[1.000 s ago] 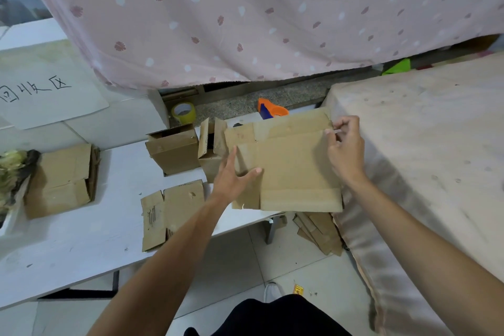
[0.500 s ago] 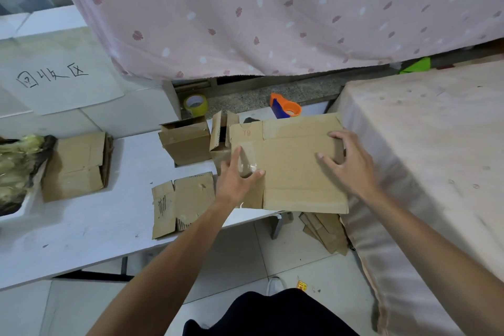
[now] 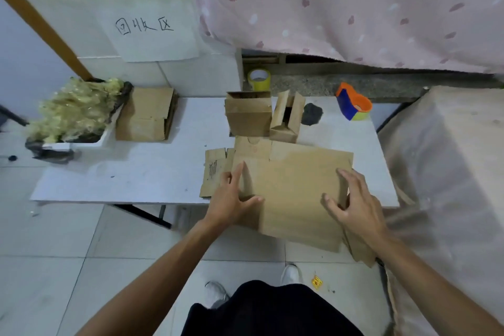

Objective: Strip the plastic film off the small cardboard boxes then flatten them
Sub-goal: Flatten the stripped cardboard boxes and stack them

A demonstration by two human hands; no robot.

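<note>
Pressing the flattened cardboard box (image 3: pixel 294 188) at frame centre, our left hand (image 3: pixel 231 199) lies straight-fingered; our right hand (image 3: pixel 357 207) spreads wide upon it.

Item count, head view:

- Upright small brown cardboard boxes: two, a closed box (image 3: pixel 248 117) and an open-flapped box (image 3: pixel 285 124).
- Flat brown cardboard pieces on the white table (image 3: pixel 136 180): three, a large sheet (image 3: pixel 291 191), a smaller printed piece (image 3: pixel 214 172) partly beneath it, and a folded box (image 3: pixel 144 114) at the left.
- Cardboard pieces below the table's right end (image 3: pixel 361 249): number cannot be told.
- Yellow tape roll (image 3: pixel 259 79): one.
- Orange-and-blue tape dispenser (image 3: pixel 353 103): one.
- Heap of crumpled yellowish plastic film (image 3: pixel 73 109): one.
- White tray (image 3: pixel 90 142) under the heap: one.
- White paper sheet with handwritten characters (image 3: pixel 152 35): one.
- Black lump (image 3: pixel 312 114): one.
- White shoes: two (image 3: pixel 215 294) (image 3: pixel 291 274).
</note>
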